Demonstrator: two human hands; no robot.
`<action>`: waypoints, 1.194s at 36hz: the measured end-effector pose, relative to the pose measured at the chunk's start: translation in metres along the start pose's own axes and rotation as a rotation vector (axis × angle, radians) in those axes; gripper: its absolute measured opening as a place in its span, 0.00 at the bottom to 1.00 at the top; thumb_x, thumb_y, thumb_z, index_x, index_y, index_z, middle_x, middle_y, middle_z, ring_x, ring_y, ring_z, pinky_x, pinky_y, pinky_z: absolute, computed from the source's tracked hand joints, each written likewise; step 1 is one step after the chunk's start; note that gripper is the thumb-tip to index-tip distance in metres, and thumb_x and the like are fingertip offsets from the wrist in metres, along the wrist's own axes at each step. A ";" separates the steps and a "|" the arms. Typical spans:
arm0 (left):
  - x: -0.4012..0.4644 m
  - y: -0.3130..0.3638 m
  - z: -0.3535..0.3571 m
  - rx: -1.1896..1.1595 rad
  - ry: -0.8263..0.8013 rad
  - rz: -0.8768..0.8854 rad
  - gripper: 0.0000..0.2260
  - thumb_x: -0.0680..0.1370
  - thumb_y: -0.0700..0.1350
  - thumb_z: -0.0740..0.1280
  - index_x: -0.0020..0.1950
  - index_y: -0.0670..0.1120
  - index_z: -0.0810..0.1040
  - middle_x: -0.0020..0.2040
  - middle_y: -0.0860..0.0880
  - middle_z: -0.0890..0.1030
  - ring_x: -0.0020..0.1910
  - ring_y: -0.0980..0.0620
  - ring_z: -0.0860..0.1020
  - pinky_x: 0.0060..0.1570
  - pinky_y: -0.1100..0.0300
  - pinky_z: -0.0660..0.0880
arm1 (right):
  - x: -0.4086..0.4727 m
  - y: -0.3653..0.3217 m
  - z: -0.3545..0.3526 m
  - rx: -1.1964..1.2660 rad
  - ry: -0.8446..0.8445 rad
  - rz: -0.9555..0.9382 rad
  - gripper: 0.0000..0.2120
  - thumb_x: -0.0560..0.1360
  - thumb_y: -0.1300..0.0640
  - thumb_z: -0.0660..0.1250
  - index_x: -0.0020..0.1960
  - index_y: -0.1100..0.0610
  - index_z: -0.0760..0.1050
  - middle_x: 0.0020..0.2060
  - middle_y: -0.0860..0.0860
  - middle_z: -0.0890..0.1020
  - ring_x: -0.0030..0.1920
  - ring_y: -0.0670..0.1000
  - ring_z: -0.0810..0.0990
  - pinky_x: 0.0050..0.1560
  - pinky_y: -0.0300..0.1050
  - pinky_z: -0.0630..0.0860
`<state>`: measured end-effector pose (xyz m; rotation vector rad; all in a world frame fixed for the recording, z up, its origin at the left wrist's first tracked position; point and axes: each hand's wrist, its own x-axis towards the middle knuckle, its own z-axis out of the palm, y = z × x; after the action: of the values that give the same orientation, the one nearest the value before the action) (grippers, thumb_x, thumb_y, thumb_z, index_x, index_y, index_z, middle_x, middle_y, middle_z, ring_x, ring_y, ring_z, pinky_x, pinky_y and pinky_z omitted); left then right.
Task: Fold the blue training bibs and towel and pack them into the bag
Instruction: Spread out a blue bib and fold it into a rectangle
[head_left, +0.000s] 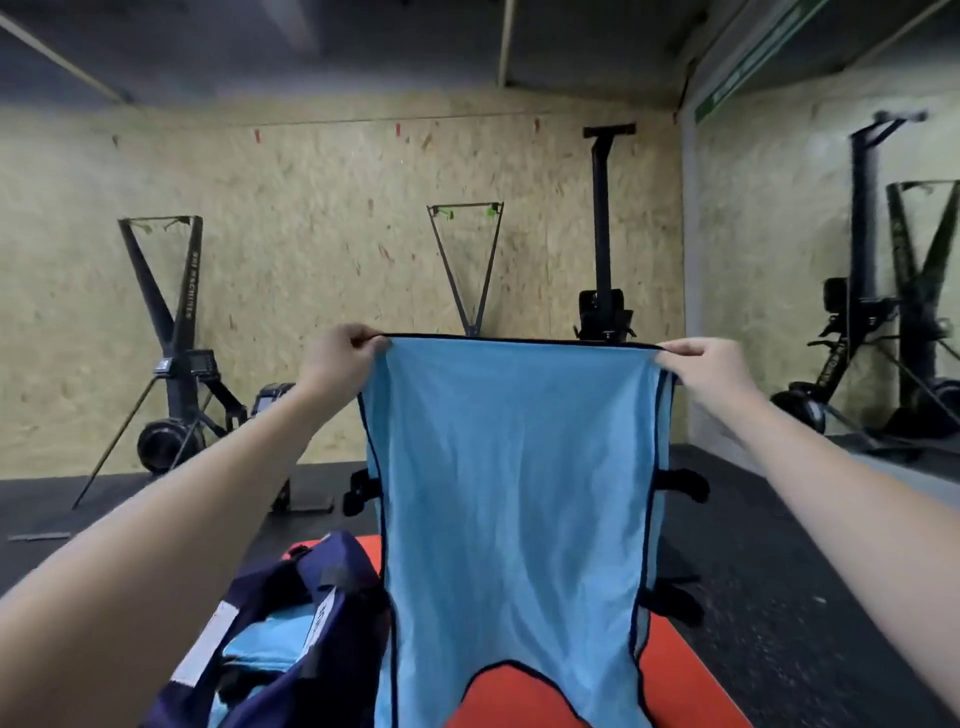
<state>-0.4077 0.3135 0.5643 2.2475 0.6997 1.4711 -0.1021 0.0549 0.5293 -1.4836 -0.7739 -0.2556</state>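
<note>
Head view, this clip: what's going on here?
A person holds a light blue training bib up by its top edge, the left hand and right hand each pinching a corner, so it hangs unfolded. Below on the left, a navy bag sits open on an orange mat with blue fabric already inside.

The left hand (343, 353) and right hand (714, 364) each pinch a top corner of a light blue bib (514, 467), holding it stretched and hanging; below it lies an orange mat (675, 670). At lower left sits an open navy bag (311, 597) with blue fabric inside; rowing machines (176, 364) stand against the chipboard wall (311, 234).
</note>
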 end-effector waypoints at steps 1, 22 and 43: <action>0.005 0.008 -0.009 -0.029 -0.003 -0.004 0.09 0.81 0.47 0.66 0.55 0.44 0.82 0.47 0.48 0.82 0.42 0.52 0.77 0.38 0.58 0.70 | 0.005 -0.010 -0.004 0.037 0.005 0.024 0.05 0.71 0.57 0.77 0.41 0.48 0.83 0.49 0.50 0.85 0.53 0.53 0.83 0.62 0.53 0.77; 0.021 -0.011 -0.055 -0.122 -0.108 -0.019 0.04 0.76 0.47 0.74 0.47 0.48 0.84 0.44 0.52 0.83 0.46 0.55 0.79 0.51 0.59 0.75 | 0.019 -0.047 -0.007 0.127 -0.214 0.084 0.07 0.72 0.69 0.73 0.48 0.60 0.82 0.49 0.57 0.84 0.49 0.51 0.83 0.48 0.38 0.77; -0.057 -0.213 0.173 0.374 -0.549 -0.316 0.10 0.70 0.36 0.69 0.45 0.48 0.86 0.40 0.45 0.86 0.44 0.46 0.84 0.56 0.56 0.78 | -0.015 0.221 0.119 -0.425 -0.560 0.532 0.08 0.69 0.77 0.70 0.43 0.65 0.80 0.38 0.61 0.82 0.31 0.53 0.84 0.34 0.40 0.82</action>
<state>-0.3111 0.4469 0.3377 2.4919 1.1381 0.5659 -0.0174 0.1883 0.3335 -2.1464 -0.7513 0.4450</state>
